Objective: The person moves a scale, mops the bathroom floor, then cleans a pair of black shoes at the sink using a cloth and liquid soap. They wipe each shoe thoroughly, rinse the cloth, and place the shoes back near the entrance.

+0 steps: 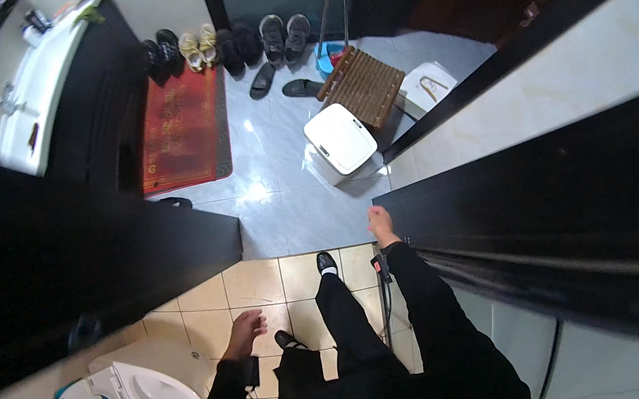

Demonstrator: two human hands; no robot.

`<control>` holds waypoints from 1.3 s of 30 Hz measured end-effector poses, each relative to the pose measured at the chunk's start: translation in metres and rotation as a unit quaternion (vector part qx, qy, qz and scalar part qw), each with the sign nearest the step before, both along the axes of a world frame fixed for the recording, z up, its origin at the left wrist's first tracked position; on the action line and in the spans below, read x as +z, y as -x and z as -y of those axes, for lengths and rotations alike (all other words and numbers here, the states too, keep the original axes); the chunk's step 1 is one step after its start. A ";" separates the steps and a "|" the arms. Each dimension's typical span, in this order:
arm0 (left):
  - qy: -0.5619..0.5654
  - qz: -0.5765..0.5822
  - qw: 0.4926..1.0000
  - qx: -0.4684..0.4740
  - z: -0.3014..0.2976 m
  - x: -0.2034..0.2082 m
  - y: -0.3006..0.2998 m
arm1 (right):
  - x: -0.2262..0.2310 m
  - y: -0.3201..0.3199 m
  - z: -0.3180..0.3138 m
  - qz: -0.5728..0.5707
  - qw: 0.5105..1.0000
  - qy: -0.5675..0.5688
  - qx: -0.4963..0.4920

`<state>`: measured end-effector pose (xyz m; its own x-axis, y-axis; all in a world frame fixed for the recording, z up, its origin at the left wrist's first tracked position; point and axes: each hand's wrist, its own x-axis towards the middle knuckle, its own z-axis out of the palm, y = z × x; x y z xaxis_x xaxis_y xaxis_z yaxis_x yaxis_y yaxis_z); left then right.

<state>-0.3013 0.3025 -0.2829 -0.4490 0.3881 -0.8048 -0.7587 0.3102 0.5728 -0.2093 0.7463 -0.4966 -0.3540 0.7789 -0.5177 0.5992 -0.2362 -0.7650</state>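
Note:
My left hand [247, 329] hangs in the air over the beige tiled floor, fingers loosely bent and a little apart, with nothing in it. Below it and to the left is the toilet [162, 396]. My right hand [381, 222] is held forward with its fingers curled in, and no object shows in it. It is nearest to the end of the dark door [440, 204] on the right; whether it touches the door I cannot tell. A small black device [252, 372] sits at my left wrist, and another black device [382, 268] with an orange-red patch is beside my right wrist.
Beyond the doorway, a white lidded bin [341, 139] and a brown woven stool [362, 88] stand on grey tiles [278, 207]. A red mat [185, 129] lies left, several shoes [273, 41] along the back. A dark panel [175, 251] borders the left; a white sink [33, 104] is far left.

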 end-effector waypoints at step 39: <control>-0.066 0.145 0.978 0.137 -0.212 -0.202 0.063 | -0.076 0.106 -0.003 -0.053 0.925 -0.124 0.355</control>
